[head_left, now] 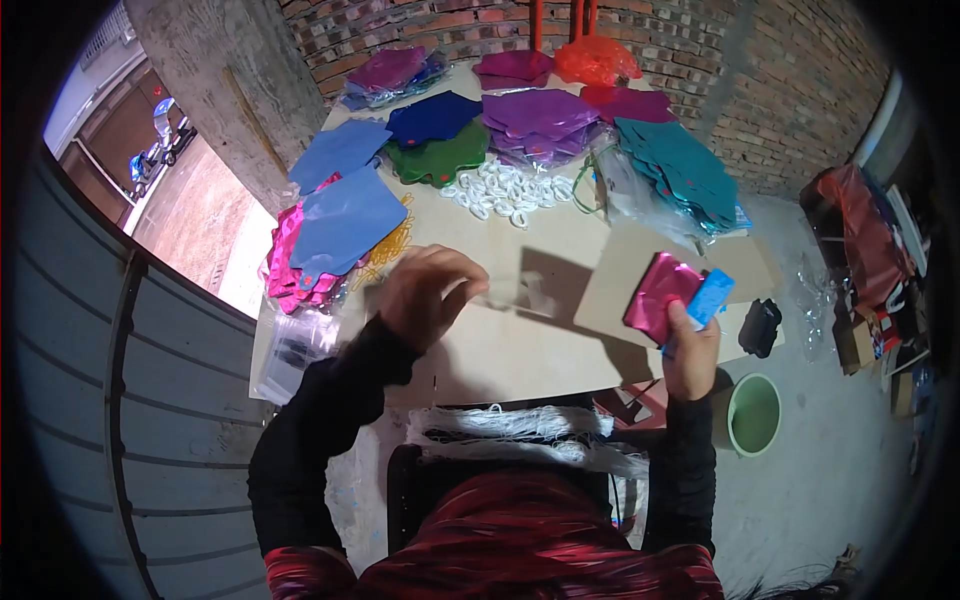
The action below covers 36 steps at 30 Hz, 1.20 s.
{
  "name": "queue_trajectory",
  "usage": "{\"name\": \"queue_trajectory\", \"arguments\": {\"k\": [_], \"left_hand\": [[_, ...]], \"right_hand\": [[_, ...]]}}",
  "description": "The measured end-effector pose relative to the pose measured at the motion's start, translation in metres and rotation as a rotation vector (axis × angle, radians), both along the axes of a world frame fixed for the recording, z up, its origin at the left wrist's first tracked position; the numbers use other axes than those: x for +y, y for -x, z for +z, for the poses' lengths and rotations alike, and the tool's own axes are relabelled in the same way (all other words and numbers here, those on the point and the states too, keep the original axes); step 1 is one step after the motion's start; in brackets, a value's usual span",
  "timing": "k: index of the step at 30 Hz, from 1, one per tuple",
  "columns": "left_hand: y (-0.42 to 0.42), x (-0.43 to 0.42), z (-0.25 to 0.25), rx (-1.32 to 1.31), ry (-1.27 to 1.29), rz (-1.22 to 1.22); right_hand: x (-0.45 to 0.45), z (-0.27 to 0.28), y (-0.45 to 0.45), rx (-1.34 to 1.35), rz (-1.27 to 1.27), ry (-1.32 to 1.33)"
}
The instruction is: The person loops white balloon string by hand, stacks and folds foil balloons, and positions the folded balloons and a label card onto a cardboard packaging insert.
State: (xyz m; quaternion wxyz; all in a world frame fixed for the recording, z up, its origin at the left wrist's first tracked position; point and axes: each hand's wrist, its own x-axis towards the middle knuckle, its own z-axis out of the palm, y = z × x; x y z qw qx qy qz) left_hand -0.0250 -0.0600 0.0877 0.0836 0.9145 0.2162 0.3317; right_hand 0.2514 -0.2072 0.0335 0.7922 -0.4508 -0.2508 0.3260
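My right hand (692, 352) grips a shiny pink packet (662, 300) with a bright blue piece (711, 297) beside the thumb. Behind the packet is a beige cardboard sheet (612, 285); whether the hand holds it too, I cannot tell. My left hand (430, 292) is over the table's near left part, thumb and fingers drawn together and slightly blurred. Anything pinched there is too small to make out. Yellow loops of cord (388, 250) lie just beyond it. Farther back is a heap of white loops (515, 190).
Stacks of blue (345, 225), purple (540, 120), green (435, 160) and teal sheets (680, 165) ring the wooden table (480, 350). White string hanks (510, 422) hang at its near edge. A green bucket (753, 415) and a black object (760, 328) are at right.
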Motion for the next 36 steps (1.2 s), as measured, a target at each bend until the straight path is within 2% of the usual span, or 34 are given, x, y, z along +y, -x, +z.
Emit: {"name": "queue_trajectory", "arguments": {"k": [1,4,8,12,13,17,20,21,24,27,30,32,34,36], "left_hand": [[0.004,-0.015,0.007,-0.025,-0.137,0.021],[0.011,-0.038,-0.003,0.029,-0.516,-0.014],[0.023,-0.045,-0.032,0.127,-0.543,-0.002],[0.029,-0.061,-0.050,0.108,-0.612,-0.049],[0.030,-0.064,-0.056,0.085,-0.646,-0.054],[0.025,-0.086,-0.072,0.048,-0.564,-0.061],[0.018,-0.109,-0.071,0.066,-0.388,-0.012],[0.017,-0.113,-0.077,0.063,-0.380,0.015],[0.012,-0.123,-0.090,0.074,-0.356,0.063],[0.007,-0.128,-0.107,0.042,-0.358,0.062],[0.004,-0.130,-0.111,0.031,-0.356,0.057],[0.005,-0.130,-0.110,0.014,-0.352,0.052],[0.009,-0.126,-0.108,-0.018,-0.343,0.046],[0.020,-0.135,-0.100,-0.048,-0.258,0.049]], "right_hand": [[-0.006,-0.003,-0.008,-0.020,0.034,-0.012],[-0.025,0.008,-0.010,0.096,0.421,0.179],[-0.038,-0.009,-0.005,0.346,0.730,0.432],[-0.048,-0.020,-0.004,0.297,0.814,0.605],[-0.047,-0.008,-0.003,0.289,0.862,0.616],[-0.047,-0.016,-0.006,0.238,0.858,0.668],[-0.045,-0.033,0.007,0.114,0.690,0.533],[-0.044,-0.041,0.007,0.001,0.656,0.551],[-0.051,-0.047,0.019,-0.028,0.525,0.447],[-0.059,-0.045,0.033,-0.319,0.378,0.445],[-0.068,-0.054,0.045,-0.396,0.248,0.422],[-0.071,-0.065,0.053,-0.404,0.168,0.390],[-0.071,-0.060,0.066,-0.218,0.112,0.346],[-0.072,-0.065,0.072,-0.156,0.054,0.294]]}}
